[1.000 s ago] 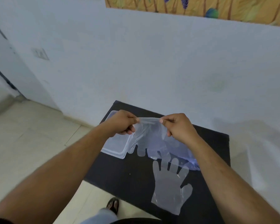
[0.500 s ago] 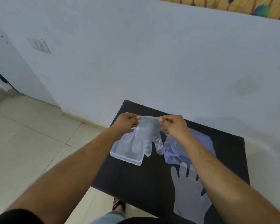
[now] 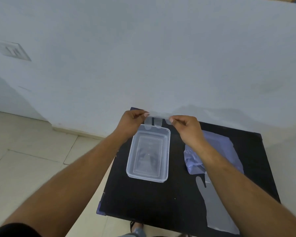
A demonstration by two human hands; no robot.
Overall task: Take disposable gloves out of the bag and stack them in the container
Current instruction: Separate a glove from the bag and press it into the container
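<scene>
A thin clear disposable glove point(image 3: 154, 123) is stretched between my left hand point(image 3: 132, 123) and my right hand point(image 3: 186, 129), each pinching one end of its cuff. Its fingers hang down over the far rim of the clear rectangular plastic container point(image 3: 166, 158), which stands on the black table and looks bare inside. A bluish plastic bag point(image 3: 227, 147) lies to the right of the container, partly under my right forearm. Another clear glove point(image 3: 215, 211) lies flat on the table near the front right.
The black table point(image 3: 143, 199) is small and stands against a white wall point(image 3: 143, 57). Tiled floor lies to the left, and a sandalled foot point(image 3: 135, 226) shows below the table's front edge. A switch plate point(image 3: 12, 51) is on the wall at far left.
Both hands have carried the held glove away from me, toward the wall, so it now hangs at the container's far rim instead of over its middle. The camera has tilted down.
</scene>
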